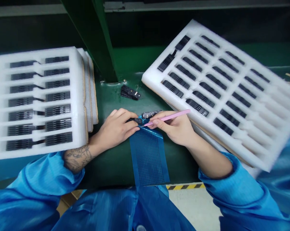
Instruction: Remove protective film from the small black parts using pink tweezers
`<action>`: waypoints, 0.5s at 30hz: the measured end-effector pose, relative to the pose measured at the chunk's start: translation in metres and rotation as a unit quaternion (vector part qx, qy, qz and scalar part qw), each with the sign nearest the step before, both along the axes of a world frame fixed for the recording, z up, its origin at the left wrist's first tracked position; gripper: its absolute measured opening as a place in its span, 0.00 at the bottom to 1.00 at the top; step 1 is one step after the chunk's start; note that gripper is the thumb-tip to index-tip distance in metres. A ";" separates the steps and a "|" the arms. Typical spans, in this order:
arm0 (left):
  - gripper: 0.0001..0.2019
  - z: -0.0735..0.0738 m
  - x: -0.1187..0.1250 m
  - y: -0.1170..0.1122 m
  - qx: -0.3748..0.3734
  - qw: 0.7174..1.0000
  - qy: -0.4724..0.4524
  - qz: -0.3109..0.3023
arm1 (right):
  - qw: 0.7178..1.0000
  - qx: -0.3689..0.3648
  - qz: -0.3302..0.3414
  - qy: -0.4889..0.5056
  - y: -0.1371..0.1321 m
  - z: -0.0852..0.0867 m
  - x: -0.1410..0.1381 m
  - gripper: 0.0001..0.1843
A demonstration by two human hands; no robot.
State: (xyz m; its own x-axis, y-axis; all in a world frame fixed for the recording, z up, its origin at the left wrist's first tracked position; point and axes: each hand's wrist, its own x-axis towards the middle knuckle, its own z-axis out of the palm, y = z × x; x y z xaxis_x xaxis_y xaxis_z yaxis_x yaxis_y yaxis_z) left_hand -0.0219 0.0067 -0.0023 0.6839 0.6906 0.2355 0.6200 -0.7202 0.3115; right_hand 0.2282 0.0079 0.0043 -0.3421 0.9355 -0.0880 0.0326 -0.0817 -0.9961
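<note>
My left hand (118, 127) pinches a small black plastic part (135, 121) between thumb and fingers over the top of a blue sheet (149, 158) dotted with rows of small pieces. In my right hand (175, 126) is a pair of pink tweezers (176, 115), its tip reaching down to the sheet's top edge beside the left fingertips. The top edge of the sheet curls up and shines. Just behind the right fingers lies another black part (149, 114) with lighter details. Whether the tweezer tip grips anything is too small to tell.
A few stacked black parts (130, 93) lie farther back on the green table (132, 70). White foam trays (79, 96) holding black parts are stacked at left. Another foam tray (231, 70) sits tilted at right, with several slots unfilled. A green post (94, 38) rises behind.
</note>
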 end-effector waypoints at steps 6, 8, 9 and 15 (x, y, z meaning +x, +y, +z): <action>0.10 0.001 -0.001 0.000 0.000 1.000 0.000 -0.002 | 1.000 0.014 0.004 -0.008 -0.001 -0.001 0.001 0.08; 0.10 0.002 -0.001 0.000 0.000 1.000 0.001 -0.001 | 1.000 0.014 0.007 -0.009 -0.001 -0.002 0.001 0.08; 0.10 0.002 -0.001 0.000 -0.001 1.000 0.001 -0.001 | 1.000 0.013 0.007 -0.009 -0.001 -0.002 0.001 0.08; 0.10 0.001 -0.001 0.000 -0.001 1.000 -0.001 -0.002 | 1.000 0.020 0.001 -0.019 0.000 0.001 -0.002 0.09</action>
